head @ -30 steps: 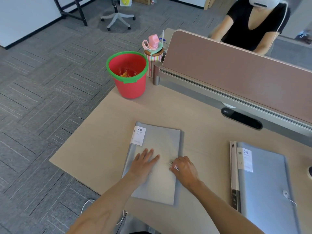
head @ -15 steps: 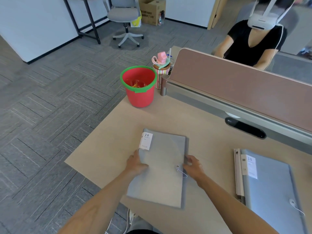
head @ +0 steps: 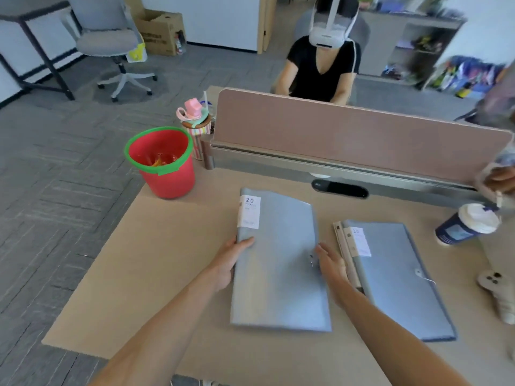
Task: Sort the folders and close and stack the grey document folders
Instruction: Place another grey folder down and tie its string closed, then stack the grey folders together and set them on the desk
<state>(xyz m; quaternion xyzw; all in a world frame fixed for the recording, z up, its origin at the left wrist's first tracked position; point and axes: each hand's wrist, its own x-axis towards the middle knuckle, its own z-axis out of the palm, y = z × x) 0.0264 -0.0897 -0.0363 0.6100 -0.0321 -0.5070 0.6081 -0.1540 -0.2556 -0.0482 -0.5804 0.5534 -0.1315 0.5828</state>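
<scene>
A closed grey document folder (head: 278,263) with a white "20" label is held between both hands, raised slightly over the desk. My left hand (head: 228,260) grips its left spine edge. My right hand (head: 331,266) holds its right edge near the string clasp. To the right lies a second closed grey folder (head: 398,280) flat on the desk (head: 156,274), with a beige folder edge (head: 344,246) showing under its left side.
A red bucket with a green rim (head: 164,162) stands at the desk's back left, beside a striped bottle with a pink lid (head: 195,126). A pink divider panel (head: 348,135) runs along the back. A paper coffee cup (head: 468,224) and another person's hand (head: 498,182) are at far right. A person sits opposite.
Both hands went from pressing flat on the folder to gripping its two edges, and the folder has moved right, close to the second grey folder. The view tilted up.
</scene>
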